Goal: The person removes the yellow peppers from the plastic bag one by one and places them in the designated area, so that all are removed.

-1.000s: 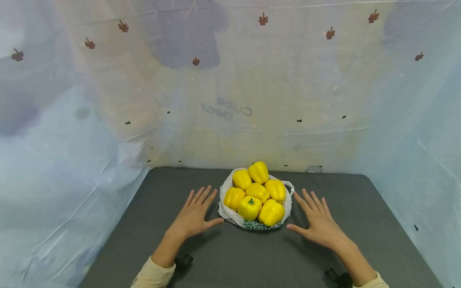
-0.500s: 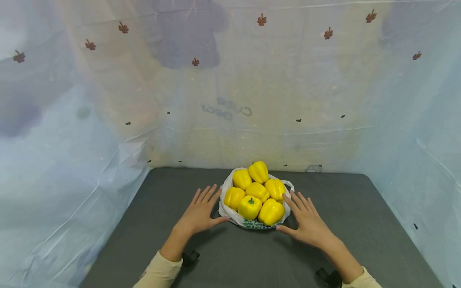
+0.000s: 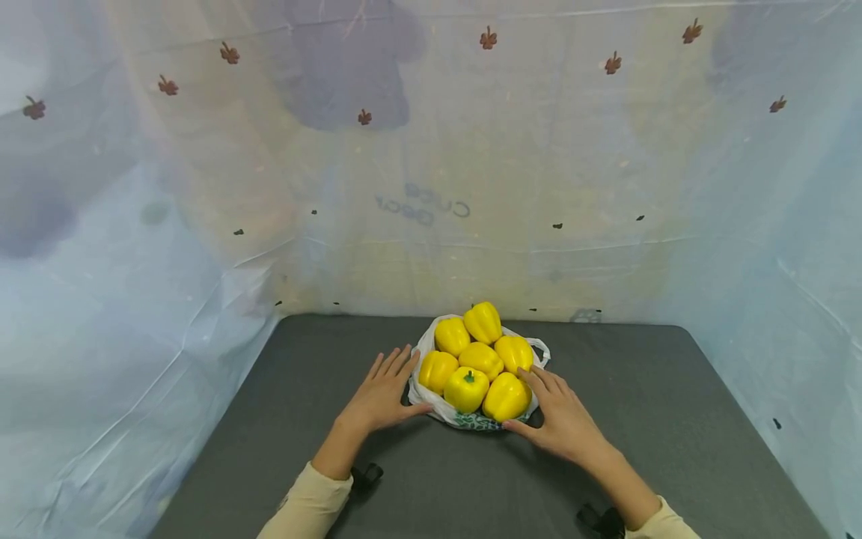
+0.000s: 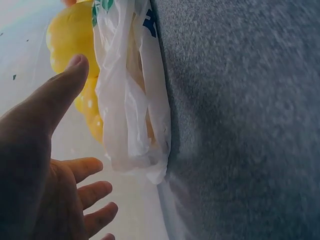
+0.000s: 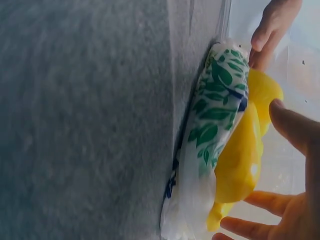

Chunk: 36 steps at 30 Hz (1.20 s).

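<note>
Several yellow bell peppers [image 3: 467,389] sit in a white plastic bag [image 3: 471,421] with a green leaf print, its mouth rolled open. At the bag's left side is my left hand [image 3: 384,400], fingers spread and thumb apart. In the left wrist view, that thumb [image 4: 70,75] overlaps the bag and peppers; I cannot tell whether it touches them. My right hand [image 3: 562,419] is at the bag's right front, fingers extended beside the nearest right pepper [image 3: 507,397]. The right wrist view shows its fingertips close to a pepper [image 5: 237,160]; contact is unclear. Neither hand grips anything.
The bag rests on a dark grey tabletop [image 3: 337,352], towards its back edge. A loop handle [image 3: 541,348] sticks out at the bag's right. Pale plastic sheeting [image 3: 512,150] with small leaf marks hangs behind the table and along both sides.
Both hands have moved inward towards the bag, the right one further, now overlapping the bag's right edge in the head view. The bag and peppers stay in place.
</note>
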Motion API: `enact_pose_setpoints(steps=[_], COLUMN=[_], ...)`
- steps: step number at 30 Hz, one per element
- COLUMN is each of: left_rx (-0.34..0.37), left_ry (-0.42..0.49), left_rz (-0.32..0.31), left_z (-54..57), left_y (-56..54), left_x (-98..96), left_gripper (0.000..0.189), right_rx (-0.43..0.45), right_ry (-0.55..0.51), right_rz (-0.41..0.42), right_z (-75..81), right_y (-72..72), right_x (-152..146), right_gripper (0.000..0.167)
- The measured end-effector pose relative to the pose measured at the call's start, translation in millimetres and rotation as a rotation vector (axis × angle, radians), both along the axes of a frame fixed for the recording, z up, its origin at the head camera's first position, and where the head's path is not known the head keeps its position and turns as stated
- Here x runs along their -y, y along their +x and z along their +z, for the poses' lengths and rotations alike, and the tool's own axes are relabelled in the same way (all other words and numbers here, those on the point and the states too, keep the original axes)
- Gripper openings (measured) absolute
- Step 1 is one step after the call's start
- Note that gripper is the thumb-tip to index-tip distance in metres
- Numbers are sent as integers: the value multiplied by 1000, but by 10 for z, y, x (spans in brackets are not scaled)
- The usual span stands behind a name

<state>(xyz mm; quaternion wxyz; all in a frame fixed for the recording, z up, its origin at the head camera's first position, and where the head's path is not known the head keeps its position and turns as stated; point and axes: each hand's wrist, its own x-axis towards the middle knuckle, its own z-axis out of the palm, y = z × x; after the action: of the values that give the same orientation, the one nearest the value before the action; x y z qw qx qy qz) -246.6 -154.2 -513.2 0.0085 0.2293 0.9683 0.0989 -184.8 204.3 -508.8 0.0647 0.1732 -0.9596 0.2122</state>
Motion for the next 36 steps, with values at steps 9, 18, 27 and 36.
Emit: enact_pose_setpoints(steps=[9, 18, 27, 36], left_rx=[43, 58, 77, 81], left_ry=[31, 44, 42, 55], left_rz=[5, -7, -9, -7], left_z=[-29, -70, -43, -29], left_y=[-55, -76, -54, -44], left_x=[-69, -93, -129, -145], left_gripper=[109, 113, 112, 110], right_rx=[-50, -53, -42, -48], right_ry=[-19, 1, 33, 27], right_rz=[-67, -97, -124, -155], right_z=[-44, -25, -66, -72], right_y=[-34, -34, -49, -49], right_x=[129, 222, 259, 260], right_gripper=[87, 87, 94, 98])
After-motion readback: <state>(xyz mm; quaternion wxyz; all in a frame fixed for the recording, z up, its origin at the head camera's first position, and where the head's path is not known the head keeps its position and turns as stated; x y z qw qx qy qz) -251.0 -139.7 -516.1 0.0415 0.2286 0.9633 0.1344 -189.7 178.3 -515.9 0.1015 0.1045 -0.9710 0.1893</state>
